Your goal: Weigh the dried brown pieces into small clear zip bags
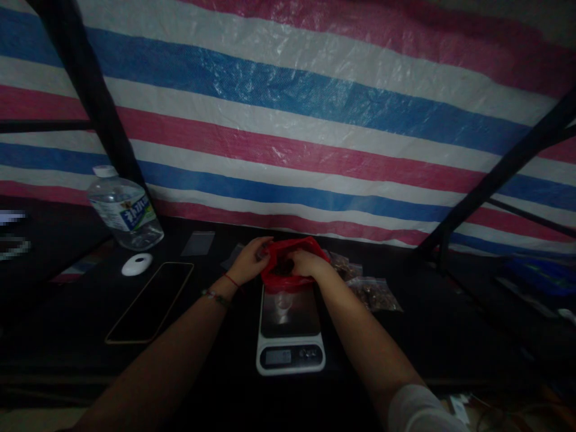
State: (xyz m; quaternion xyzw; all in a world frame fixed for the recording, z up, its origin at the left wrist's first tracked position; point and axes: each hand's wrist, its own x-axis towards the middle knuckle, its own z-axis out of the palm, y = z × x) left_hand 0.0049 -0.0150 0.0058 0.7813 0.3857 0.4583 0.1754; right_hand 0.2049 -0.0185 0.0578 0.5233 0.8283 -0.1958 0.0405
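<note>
My left hand (pixel 252 259) is closed on the left edge of a red plastic bag (pixel 288 281), holding its mouth apart. Into that bag reaches my right hand (pixel 306 264); its fingertips are lost among dark brown contents (pixel 283 265), so their grip is hidden. The bag sits at the far end of a white kitchen scale (pixel 290 327) with a steel top. A small, clear round object (pixel 283 303) shows on the scale's plate, dim and hard to identify. Right of the bag lie small clear zip bags (pixel 375 294) filled with brown bits.
Left on the black table stand a large clear bottle (pixel 128 210), a white oval case (pixel 137 264) and a dark phone (pixel 150 303). A flat clear zip bag (pixel 198 243) lies behind them. Striped sheeting (pixel 292 150) and black frame posts (pixel 486 186) bound the back.
</note>
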